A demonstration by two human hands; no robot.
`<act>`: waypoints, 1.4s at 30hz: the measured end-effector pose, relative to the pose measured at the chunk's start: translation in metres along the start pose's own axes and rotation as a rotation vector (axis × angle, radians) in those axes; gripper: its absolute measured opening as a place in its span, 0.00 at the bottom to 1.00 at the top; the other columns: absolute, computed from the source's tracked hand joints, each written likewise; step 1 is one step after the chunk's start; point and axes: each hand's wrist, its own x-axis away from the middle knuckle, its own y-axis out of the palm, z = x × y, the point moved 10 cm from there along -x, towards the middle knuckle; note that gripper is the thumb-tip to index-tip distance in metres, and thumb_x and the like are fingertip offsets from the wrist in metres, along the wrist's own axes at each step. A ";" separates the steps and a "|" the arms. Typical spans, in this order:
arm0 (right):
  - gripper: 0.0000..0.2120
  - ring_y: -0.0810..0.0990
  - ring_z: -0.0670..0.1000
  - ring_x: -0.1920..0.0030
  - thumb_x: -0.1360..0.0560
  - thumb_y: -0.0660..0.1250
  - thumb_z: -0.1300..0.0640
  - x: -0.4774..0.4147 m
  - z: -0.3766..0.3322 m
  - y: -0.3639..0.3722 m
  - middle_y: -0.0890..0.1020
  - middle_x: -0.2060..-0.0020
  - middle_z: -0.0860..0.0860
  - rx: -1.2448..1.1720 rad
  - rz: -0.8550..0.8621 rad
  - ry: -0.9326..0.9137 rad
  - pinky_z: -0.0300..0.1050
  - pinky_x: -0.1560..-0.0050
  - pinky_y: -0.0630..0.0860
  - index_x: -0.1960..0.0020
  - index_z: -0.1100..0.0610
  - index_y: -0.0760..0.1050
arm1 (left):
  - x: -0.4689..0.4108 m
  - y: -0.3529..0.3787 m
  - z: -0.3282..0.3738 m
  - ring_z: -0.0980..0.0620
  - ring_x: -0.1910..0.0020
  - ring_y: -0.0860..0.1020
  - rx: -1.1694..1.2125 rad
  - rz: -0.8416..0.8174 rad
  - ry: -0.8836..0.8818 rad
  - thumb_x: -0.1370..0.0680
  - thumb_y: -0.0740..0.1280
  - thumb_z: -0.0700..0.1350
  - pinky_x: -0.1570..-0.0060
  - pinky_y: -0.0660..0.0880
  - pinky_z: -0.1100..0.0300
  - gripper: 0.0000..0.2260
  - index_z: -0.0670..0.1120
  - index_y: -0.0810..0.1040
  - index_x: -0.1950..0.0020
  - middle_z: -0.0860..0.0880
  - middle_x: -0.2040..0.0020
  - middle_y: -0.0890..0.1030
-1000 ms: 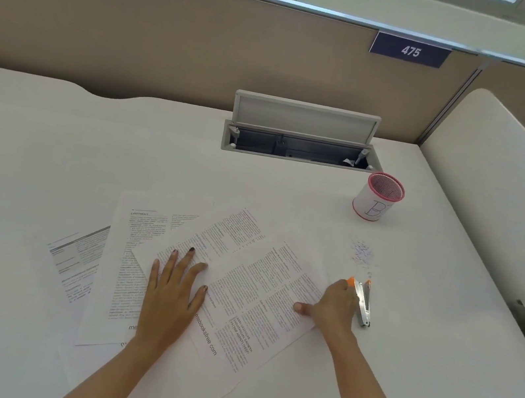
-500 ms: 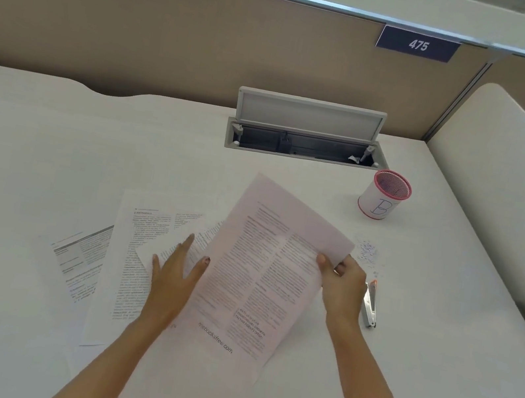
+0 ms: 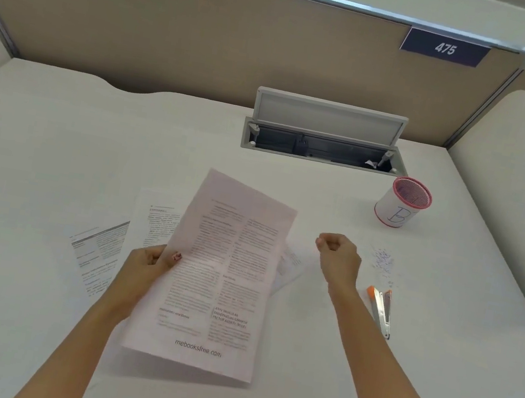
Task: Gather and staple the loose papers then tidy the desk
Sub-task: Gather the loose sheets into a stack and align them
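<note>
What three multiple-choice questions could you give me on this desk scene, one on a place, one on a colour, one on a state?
1. Where does the stapler lie?
A. right of the right hand
B. inside the cup
C. under the papers

2. What colour is the rim of the pen cup?
A. green
B. red
C. black

3. What is the left hand doing?
A. resting flat on the desk
B. holding up a printed sheet
C. gripping the stapler

Answers: 1 A, it lies on the desk beyond the right wrist. 2 B, the mesh rim is red. 3 B, thumb and fingers pinch the sheet's edge.
</note>
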 end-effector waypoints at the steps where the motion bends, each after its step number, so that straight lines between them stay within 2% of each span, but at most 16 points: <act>1: 0.13 0.78 0.56 0.43 0.24 0.67 0.58 -0.003 0.004 0.006 0.80 0.45 0.57 0.128 -0.010 0.008 0.43 0.48 0.72 0.41 0.62 0.75 | 0.001 -0.007 -0.008 0.43 0.56 0.85 0.023 0.026 -0.028 0.23 0.67 0.43 0.57 0.81 0.51 0.09 0.42 0.83 0.47 0.41 0.53 0.86; 4: 0.30 0.70 0.60 0.37 0.29 0.73 0.48 -0.002 0.014 0.030 0.71 0.38 0.62 0.505 -0.091 0.038 0.48 0.39 0.68 0.36 0.65 0.67 | 0.004 -0.023 -0.026 0.41 0.52 0.84 0.072 0.082 -0.081 0.23 0.67 0.42 0.49 0.79 0.46 0.09 0.41 0.82 0.46 0.41 0.51 0.85; 6: 0.39 0.68 0.59 0.38 0.35 0.75 0.42 0.002 0.013 0.040 0.70 0.39 0.61 0.667 -0.094 0.011 0.48 0.38 0.67 0.37 0.66 0.64 | 0.006 -0.031 -0.032 0.43 0.54 0.84 0.100 0.112 -0.093 0.23 0.67 0.42 0.53 0.80 0.50 0.09 0.41 0.82 0.45 0.41 0.51 0.85; 9: 0.41 0.70 0.57 0.40 0.39 0.78 0.42 0.008 0.006 0.044 0.71 0.41 0.59 0.690 -0.027 -0.067 0.47 0.44 0.70 0.40 0.65 0.65 | 0.009 -0.039 -0.037 0.47 0.57 0.85 0.126 0.158 -0.101 0.23 0.67 0.42 0.63 0.81 0.58 0.09 0.41 0.81 0.45 0.43 0.52 0.86; 12: 0.41 0.71 0.58 0.40 0.39 0.78 0.42 0.005 0.010 0.044 0.72 0.41 0.60 0.694 -0.035 -0.021 0.47 0.43 0.70 0.39 0.65 0.65 | 0.011 -0.044 -0.041 0.47 0.57 0.85 0.149 0.178 -0.103 0.23 0.67 0.42 0.63 0.81 0.57 0.09 0.41 0.81 0.45 0.44 0.52 0.86; 15: 0.36 0.72 0.61 0.38 0.35 0.77 0.48 -0.002 0.021 0.040 0.73 0.40 0.61 0.556 -0.047 0.071 0.50 0.43 0.71 0.38 0.66 0.66 | 0.013 -0.048 -0.044 0.47 0.57 0.85 0.167 0.204 -0.109 0.23 0.67 0.43 0.62 0.81 0.56 0.09 0.42 0.81 0.45 0.44 0.52 0.86; 17: 0.24 0.75 0.61 0.41 0.28 0.73 0.56 -0.005 0.019 0.035 0.75 0.42 0.62 0.393 -0.016 0.048 0.49 0.46 0.73 0.39 0.67 0.70 | 0.014 -0.052 -0.046 0.47 0.57 0.84 0.190 0.221 -0.112 0.23 0.67 0.42 0.63 0.81 0.57 0.09 0.41 0.81 0.45 0.43 0.52 0.86; 20: 0.09 0.79 0.60 0.49 0.24 0.66 0.61 -0.002 0.006 0.015 0.79 0.53 0.57 0.147 0.102 -0.017 0.45 0.56 0.73 0.46 0.65 0.74 | 0.014 -0.057 -0.050 0.46 0.56 0.84 0.214 0.239 -0.121 0.23 0.67 0.42 0.62 0.82 0.56 0.10 0.40 0.80 0.44 0.42 0.50 0.85; 22: 0.05 0.80 0.58 0.55 0.23 0.65 0.62 0.004 -0.021 -0.006 0.79 0.58 0.54 0.053 0.220 -0.156 0.43 0.59 0.72 0.49 0.63 0.74 | 0.015 -0.059 -0.052 0.44 0.54 0.84 0.230 0.251 -0.120 0.23 0.67 0.42 0.58 0.82 0.53 0.10 0.41 0.80 0.43 0.42 0.50 0.85; 24: 0.04 0.79 0.55 0.60 0.23 0.65 0.60 0.019 -0.062 -0.031 0.79 0.62 0.52 0.056 0.375 -0.381 0.43 0.61 0.73 0.52 0.61 0.74 | 0.016 -0.062 -0.053 0.43 0.52 0.83 0.240 0.269 -0.114 0.23 0.67 0.42 0.54 0.81 0.50 0.10 0.42 0.80 0.42 0.43 0.49 0.85; 26: 0.06 0.76 0.48 0.63 0.22 0.65 0.58 0.041 -0.105 -0.053 0.80 0.62 0.53 0.056 0.493 -0.594 0.35 0.62 0.70 0.52 0.61 0.75 | 0.016 -0.064 -0.054 0.43 0.53 0.83 0.229 0.282 -0.114 0.23 0.67 0.41 0.53 0.80 0.50 0.09 0.43 0.80 0.43 0.43 0.50 0.85; 29: 0.08 0.72 0.40 0.60 0.22 0.66 0.58 0.075 -0.160 -0.074 0.81 0.61 0.52 -0.007 0.570 -0.835 0.21 0.59 0.67 0.53 0.63 0.78 | 0.012 -0.061 -0.053 0.42 0.53 0.83 0.202 0.271 -0.119 0.23 0.67 0.41 0.53 0.79 0.49 0.09 0.43 0.81 0.44 0.43 0.50 0.85; 31: 0.08 0.72 0.40 0.60 0.23 0.66 0.57 0.092 -0.186 -0.080 0.80 0.61 0.49 -0.066 0.542 -0.922 0.20 0.58 0.66 0.53 0.63 0.78 | 0.010 -0.056 -0.048 0.43 0.54 0.84 0.200 0.259 -0.109 0.22 0.67 0.41 0.55 0.80 0.51 0.08 0.43 0.81 0.45 0.44 0.51 0.86; 33: 0.09 0.73 0.40 0.62 0.23 0.66 0.56 0.100 -0.204 -0.080 0.79 0.60 0.46 -0.149 0.467 -0.921 0.22 0.59 0.67 0.53 0.62 0.79 | 0.009 -0.049 -0.042 0.46 0.57 0.84 0.195 0.247 -0.089 0.22 0.67 0.41 0.57 0.80 0.53 0.07 0.44 0.81 0.46 0.46 0.54 0.86; 38: 0.05 0.79 0.40 0.60 0.22 0.66 0.56 0.095 -0.221 -0.068 0.81 0.59 0.47 -0.432 0.232 -0.757 0.29 0.63 0.74 0.51 0.58 0.77 | 0.006 -0.033 -0.031 0.46 0.54 0.85 0.188 0.225 -0.051 0.22 0.66 0.41 0.55 0.80 0.52 0.07 0.44 0.81 0.46 0.47 0.53 0.86; 42: 0.07 0.80 0.43 0.59 0.22 0.66 0.53 0.069 -0.207 -0.038 0.82 0.57 0.50 -0.429 0.112 -0.601 0.29 0.65 0.74 0.51 0.57 0.77 | 0.007 -0.024 -0.028 0.45 0.54 0.84 0.171 0.209 -0.040 0.22 0.67 0.42 0.56 0.80 0.53 0.07 0.44 0.82 0.46 0.45 0.52 0.86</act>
